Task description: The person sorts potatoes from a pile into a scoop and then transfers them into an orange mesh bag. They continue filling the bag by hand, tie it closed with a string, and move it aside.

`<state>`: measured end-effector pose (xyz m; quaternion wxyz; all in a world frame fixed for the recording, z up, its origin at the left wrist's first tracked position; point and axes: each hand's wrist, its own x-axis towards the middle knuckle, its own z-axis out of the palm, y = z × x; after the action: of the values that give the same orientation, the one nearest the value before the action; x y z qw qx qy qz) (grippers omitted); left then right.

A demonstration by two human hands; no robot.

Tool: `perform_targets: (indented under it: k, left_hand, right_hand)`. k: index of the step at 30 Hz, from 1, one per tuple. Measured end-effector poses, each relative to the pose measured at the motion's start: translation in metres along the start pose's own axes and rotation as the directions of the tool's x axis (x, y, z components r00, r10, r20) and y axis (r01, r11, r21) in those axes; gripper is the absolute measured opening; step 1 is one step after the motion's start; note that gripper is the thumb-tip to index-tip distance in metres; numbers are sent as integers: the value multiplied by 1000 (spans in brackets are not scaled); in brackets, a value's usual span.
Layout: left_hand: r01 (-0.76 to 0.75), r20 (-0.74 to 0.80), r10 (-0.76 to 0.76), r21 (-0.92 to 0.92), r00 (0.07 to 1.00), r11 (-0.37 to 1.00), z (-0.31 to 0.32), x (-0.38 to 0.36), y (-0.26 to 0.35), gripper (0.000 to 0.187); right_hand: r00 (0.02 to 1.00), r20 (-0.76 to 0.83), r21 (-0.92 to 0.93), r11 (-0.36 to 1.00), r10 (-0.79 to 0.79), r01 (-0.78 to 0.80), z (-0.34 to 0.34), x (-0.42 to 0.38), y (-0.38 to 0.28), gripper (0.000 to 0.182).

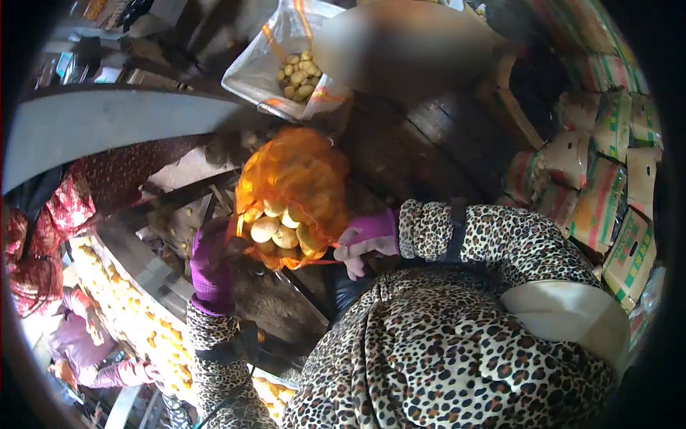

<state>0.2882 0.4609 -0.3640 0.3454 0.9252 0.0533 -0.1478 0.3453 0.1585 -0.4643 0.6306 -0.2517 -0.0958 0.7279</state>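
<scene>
An orange mesh bag [300,168] filled with potatoes [275,232] is in front of me, its mouth facing my body. My left hand [212,261], in a purple glove, is closed on the left side of the bag's rim. On the opposite side, my right hand [368,239], also gloved in purple, pinches the rim near a red edge cord. The fingertips of my left hand are partly hidden against the mesh. Several pale potatoes show at the open mouth.
Beyond the bag stands a white woven sack [250,71] holding small potatoes. Potatoes cover a long light-coloured surface [132,300] at left, beside a person in purple [86,343]. Printed cardboard boxes [607,186] are stacked at right. A blurred patch hides the top centre.
</scene>
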Motion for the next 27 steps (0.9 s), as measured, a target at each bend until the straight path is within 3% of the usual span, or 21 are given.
perform_targets:
  k: [1,2,4,5,6,9,12,14,15,16,18,21,22,24,26,27]
  left_hand:
    - [-96,-127,68,-230,990,968,18,0,-20,34]
    - [-33,-147,-32,-424,989,905,30,1,-26,35]
    - [75,-105,-236,-759,966,647,46,15,-18,38]
    - [-109,-141,25,-628,990,770,42,29,9,45]
    - [172,80,-166,-723,983,669,46,37,9,38]
    - [-117,-60,128,-855,990,505,64,41,-24,31]
    - [49,11,-61,-741,998,670,44,29,-27,38]
    - [210,-54,-265,-468,963,858,43,4,-4,40]
    - [329,-30,-362,-353,932,876,49,-13,-1,39]
    - [136,-97,-179,-343,979,929,51,-22,-5,38]
    - [30,-105,-99,-517,990,856,51,-20,17,39]
    - [263,38,-345,-726,938,636,60,-23,55,40]
    - [214,67,-251,-752,966,623,69,-29,48,41]
    - [415,239,-355,-690,904,592,71,-22,78,41]
    - [529,390,-372,-731,843,432,85,-31,71,40]
    - [578,447,-369,-675,815,458,87,-35,70,39]
  right_hand:
    - [999,-19,-58,997,44,-45,5,-5,-6,43]
    - [999,5,-58,997,42,-41,6,-7,-5,43]
    - [998,44,-56,998,43,-41,5,-13,-2,44]
    - [998,53,-128,991,-17,24,5,-12,0,46]
    - [996,77,-126,990,-48,57,4,-12,1,47]
    - [973,176,-100,981,-147,167,3,6,14,50]
    - [1000,4,-229,973,6,-5,20,-7,6,52]
    - [999,-26,-368,930,-23,12,21,-17,2,53]
    - [997,-71,-425,905,-19,-13,24,-18,-1,53]
    - [993,-116,-479,877,-15,-43,27,-20,-4,53]
    - [981,-195,-549,830,-18,-94,30,-27,1,53]
    - [935,-353,-520,834,-12,-186,29,-43,8,52]
    - [912,-411,-484,847,0,-219,28,-51,12,52]
    - [844,-534,-372,883,48,-285,26,-70,19,52]
    - [771,-630,-259,910,95,-324,24,-85,27,51]
    - [735,-668,-210,918,118,-338,24,-91,31,51]
